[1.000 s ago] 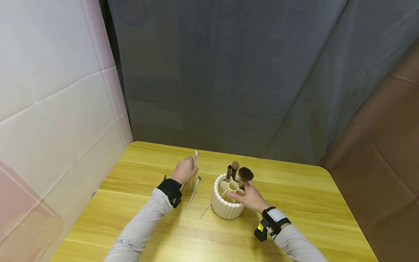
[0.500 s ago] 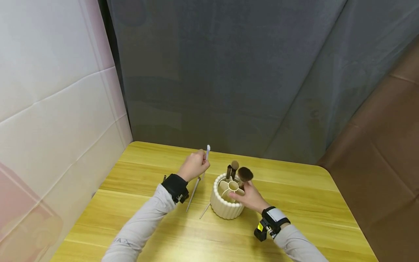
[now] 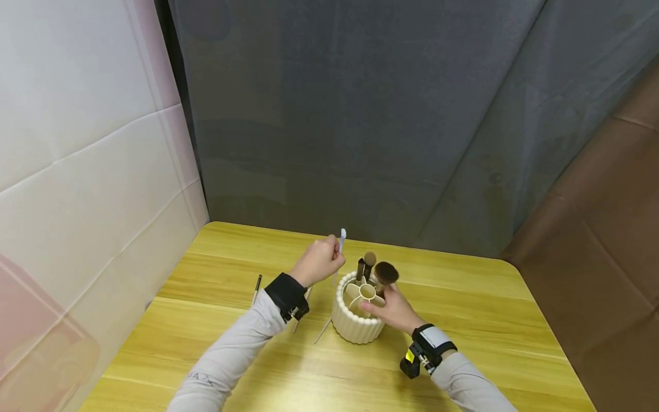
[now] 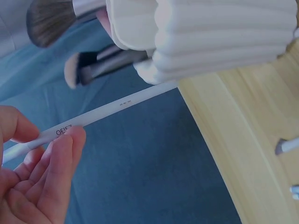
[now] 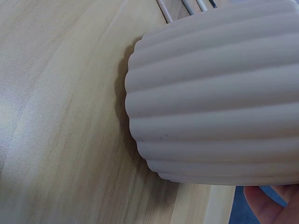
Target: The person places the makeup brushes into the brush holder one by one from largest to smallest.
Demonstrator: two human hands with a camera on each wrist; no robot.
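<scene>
A cream ribbed brush holder [image 3: 355,317] stands on the yellow wooden table [image 3: 463,320]; its ribbed wall [image 5: 219,93] fills the right wrist view. Several brown makeup brushes [image 3: 383,273] stand in it. My right hand [image 3: 392,309] grips the holder's right rim. My left hand [image 3: 320,263] pinches a thin white brush [image 3: 341,241] upright just left of the holder's rim. In the left wrist view the white handle [image 4: 103,114] runs from my fingers [image 4: 60,154] to the holder [image 4: 219,37].
Thin brushes lie on the table left of the holder: a dark one [image 3: 256,286] and pale ones [image 3: 322,332] partly hidden by my left wrist. A grey curtain [image 3: 360,114] hangs behind and a white panel [image 3: 87,171] stands at the left.
My left hand has lifted the white brush off the table and carried it right, up to the holder's rim. The right hand stayed on the holder.
</scene>
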